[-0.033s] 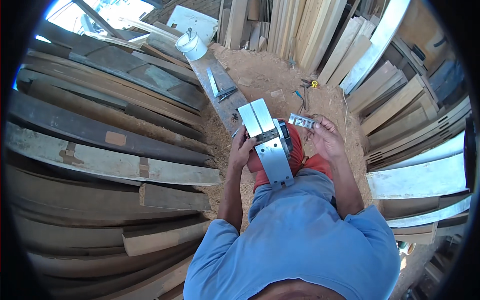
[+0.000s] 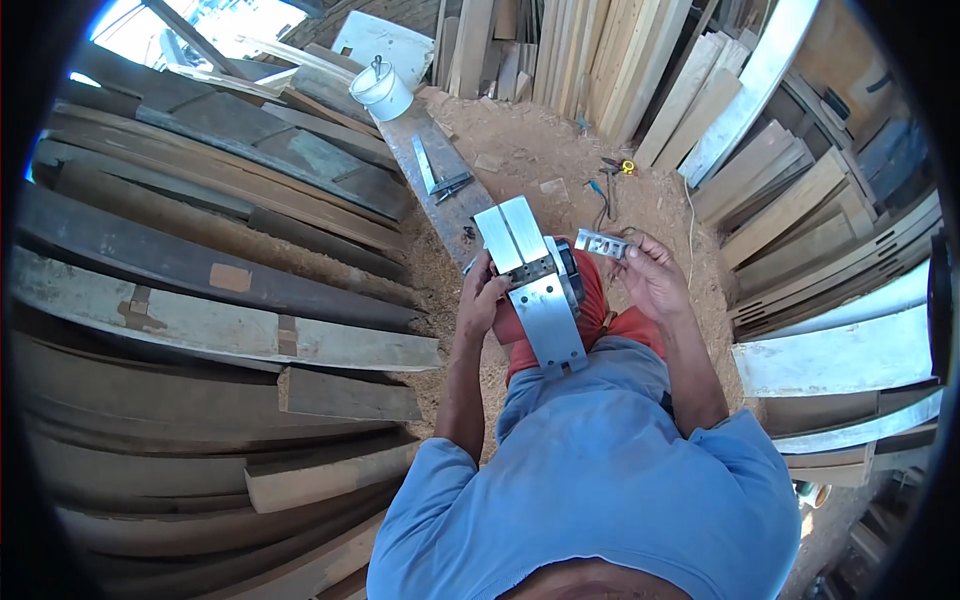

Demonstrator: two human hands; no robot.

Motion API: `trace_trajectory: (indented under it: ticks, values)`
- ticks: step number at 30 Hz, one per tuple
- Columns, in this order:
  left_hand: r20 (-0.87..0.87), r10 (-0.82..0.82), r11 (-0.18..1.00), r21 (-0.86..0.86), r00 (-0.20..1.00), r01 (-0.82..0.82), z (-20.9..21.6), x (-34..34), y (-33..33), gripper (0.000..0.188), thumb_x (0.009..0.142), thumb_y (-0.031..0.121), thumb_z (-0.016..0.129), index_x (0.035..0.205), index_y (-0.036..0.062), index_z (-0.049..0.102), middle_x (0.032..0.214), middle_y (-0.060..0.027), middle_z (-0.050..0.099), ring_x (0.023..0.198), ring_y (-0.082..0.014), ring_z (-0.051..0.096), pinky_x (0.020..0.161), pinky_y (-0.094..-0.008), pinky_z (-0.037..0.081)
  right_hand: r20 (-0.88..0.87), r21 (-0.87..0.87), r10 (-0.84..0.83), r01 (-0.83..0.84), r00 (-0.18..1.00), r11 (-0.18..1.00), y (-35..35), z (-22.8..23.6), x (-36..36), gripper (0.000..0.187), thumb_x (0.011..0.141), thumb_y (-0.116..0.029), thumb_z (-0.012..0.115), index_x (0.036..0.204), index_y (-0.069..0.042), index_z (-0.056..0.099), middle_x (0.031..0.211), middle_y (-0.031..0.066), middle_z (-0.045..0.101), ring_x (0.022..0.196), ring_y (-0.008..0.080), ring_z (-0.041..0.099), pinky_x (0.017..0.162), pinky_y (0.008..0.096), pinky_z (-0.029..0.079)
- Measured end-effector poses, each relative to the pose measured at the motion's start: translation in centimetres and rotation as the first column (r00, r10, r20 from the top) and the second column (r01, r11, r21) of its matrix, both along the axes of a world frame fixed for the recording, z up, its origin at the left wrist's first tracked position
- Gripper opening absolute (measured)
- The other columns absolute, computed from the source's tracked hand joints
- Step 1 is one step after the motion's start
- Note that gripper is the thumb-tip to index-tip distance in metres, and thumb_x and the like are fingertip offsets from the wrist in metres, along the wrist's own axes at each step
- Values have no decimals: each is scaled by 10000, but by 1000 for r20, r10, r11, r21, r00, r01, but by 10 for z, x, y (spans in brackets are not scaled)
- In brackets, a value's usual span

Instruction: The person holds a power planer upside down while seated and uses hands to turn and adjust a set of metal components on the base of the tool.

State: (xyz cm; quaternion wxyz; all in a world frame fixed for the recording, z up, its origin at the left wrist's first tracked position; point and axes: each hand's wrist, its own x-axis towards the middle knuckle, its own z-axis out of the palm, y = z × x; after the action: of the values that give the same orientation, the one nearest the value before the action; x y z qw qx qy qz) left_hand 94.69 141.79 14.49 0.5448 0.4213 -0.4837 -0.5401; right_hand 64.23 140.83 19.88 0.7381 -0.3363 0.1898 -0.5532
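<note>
Right hand (image 2: pixel 655 278): fingertips are pinching the slotted metal plate (image 2: pixel 600 243), which is jutting left from them.
Left hand (image 2: pixel 480 297): fingers are gripping the upturned planer (image 2: pixel 549 318), just right of them.
Good hold: steadying firmly, pinching by the end, probably serving best.
Plank (image 2: pixel 465 212): lying beyond the left fingers.
</note>
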Motion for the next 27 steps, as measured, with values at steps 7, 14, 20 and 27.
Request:
trace_trajectory:
  ticks: [7, 14, 20, 27]
  values:
    - [-26, 3, 999, -37, 1000, -4, 4, -2, 2, 512, 690, 163, 517, 1172, 0, 569, 968, 10, 487, 884, -99, 473, 797, -238, 413, -241, 11, 70, -70, 968, 998, -1, -14, 1, 118, 1033, -163, 657, 1072, -55, 681, 934, 3, 685, 850, 89, 619, 810, 271, 521]
    - [-69, -45, 992, -120, 997, 37, -5, 5, 1, 624, 971, 373, 432, 1424, -54, 480, 1270, -114, 580, 1166, -187, 566, 1021, -326, 442, -540, 10, 85, -95, 837, 995, 2, 10, 30, 133, 1015, -148, 686, 1017, -22, 730, 900, 0, 709, 807, 40, 612, 739, 231, 511]
    - [-3, 71, 995, -69, 997, -71, 4, -8, 3, 771, 1065, 609, 272, 1393, -36, 540, 1083, -48, 625, 944, -127, 577, 835, -276, 482, -679, 19, 28, -20, 734, 1000, 4, 11, 54, 151, 1004, -145, 690, 982, -4, 737, 853, 24, 730, 771, 68, 635, 716, 252, 519]
    - [0, 82, 997, -5, 997, -82, 17, -13, 7, 862, 1053, 693, 261, 1395, -48, 539, 1022, -19, 621, 888, -101, 555, 792, -268, 475, -763, 58, 26, 27, 646, 998, -1, -2, 60, 135, 1003, -106, 677, 1007, 15, 738, 806, 1, 691, 709, 47, 585, 660, 220, 482]
